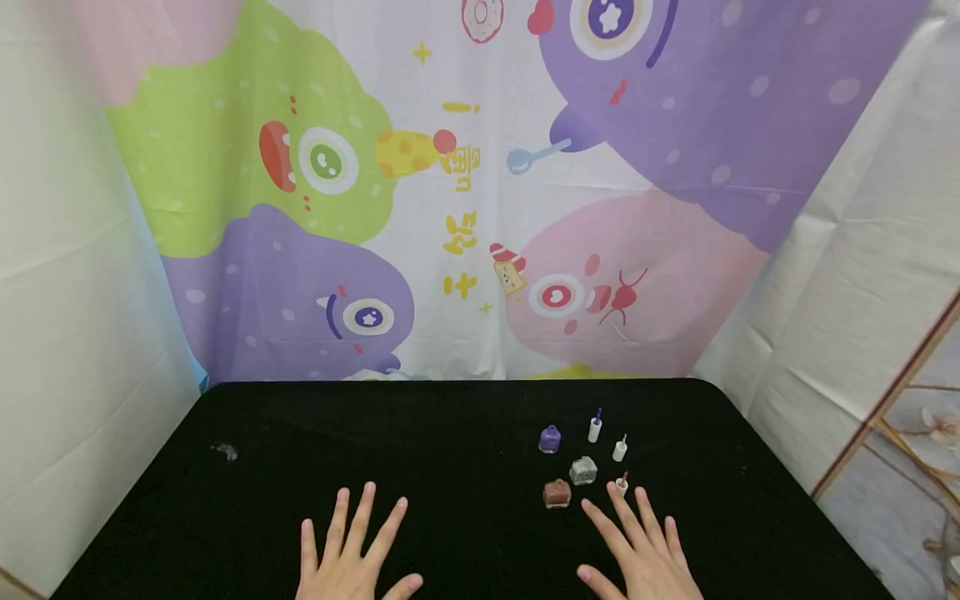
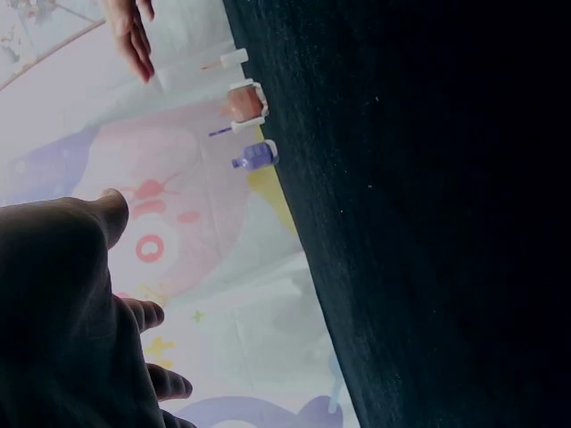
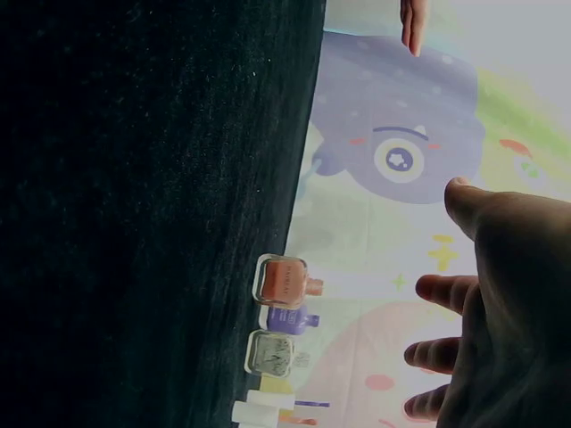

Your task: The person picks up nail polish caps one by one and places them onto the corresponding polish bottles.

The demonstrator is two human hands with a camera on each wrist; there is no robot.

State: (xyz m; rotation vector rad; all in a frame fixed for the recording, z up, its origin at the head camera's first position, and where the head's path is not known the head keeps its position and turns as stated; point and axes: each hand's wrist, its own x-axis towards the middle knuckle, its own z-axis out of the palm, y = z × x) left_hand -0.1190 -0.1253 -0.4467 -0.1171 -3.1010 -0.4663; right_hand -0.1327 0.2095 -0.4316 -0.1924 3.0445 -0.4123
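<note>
So both hands are just spread out in the air above the black table (image 1: 465, 467), palms down, gripping nothing. The left hand (image 1: 348, 560) is over the near side, left of the middle, fingers fanned, with bare black cloth around it. The right hand (image 1: 645, 560) is spread the same way over the near side, right of the middle, and it's the one closest to the polish stuff; from the head view its fingertips overlap the brown cap (image 1: 622, 484), but the right wrist view shows the hand up above, well apart. That cap is white and stands upright with its reddish brush pointing up. Just left of it is the brown bottle (image 1: 557, 495), with the silver bottle (image 1: 583, 472) right beside that, a bit nearer the far edge (can't tell if those two touch). The purple bottle (image 1: 550, 440) sits further back, nearer the far edge than the other bottles. To the right of the bottles are the silver cap (image 1: 619, 451) and, closest to the far edge, the purple cap (image 1: 595, 430), both standing brush up. Over toward the far left corner there's a small pale smudge (image 1: 227, 452), too blurry to identify. Behind the far edge hangs a curtain (image 1: 480, 333) with sideways cartoon monsters.
</note>
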